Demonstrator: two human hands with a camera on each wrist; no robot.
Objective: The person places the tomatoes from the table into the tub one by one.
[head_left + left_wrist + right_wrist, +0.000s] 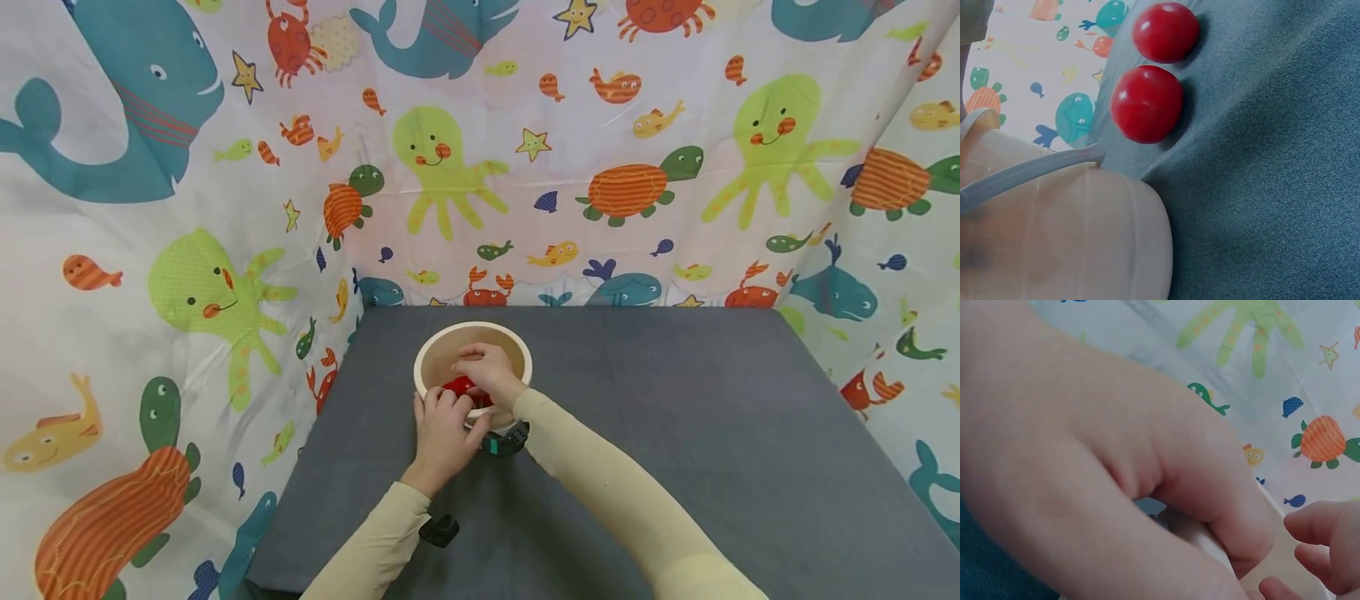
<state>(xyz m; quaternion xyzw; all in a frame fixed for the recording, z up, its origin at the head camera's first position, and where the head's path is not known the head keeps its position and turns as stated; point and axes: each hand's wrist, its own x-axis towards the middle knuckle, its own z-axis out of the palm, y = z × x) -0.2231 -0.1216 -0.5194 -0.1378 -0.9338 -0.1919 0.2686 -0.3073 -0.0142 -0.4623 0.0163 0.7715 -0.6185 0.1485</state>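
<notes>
A cream bucket (438, 358) stands on the dark cloth near its far left part. My left hand (444, 433) grips its near rim, with thumb and index finger hooked over the edge in the right wrist view. Inside the bucket mouth is my right hand (489, 371), its fingers loosely bent. Red shiny things (459, 385) lie below it in the bucket, partly hidden by both hands; their kind is unclear. In the right wrist view no red shows between the right hand's fingertips (1307, 524).
Two round red balls (1147, 104) sit on the cloth (1272, 156) beside the bucket in the left wrist view; the head view does not show them. The bucket's grey handle (1035, 172) hangs along its side. Sea-animal curtains (555, 108) enclose the table.
</notes>
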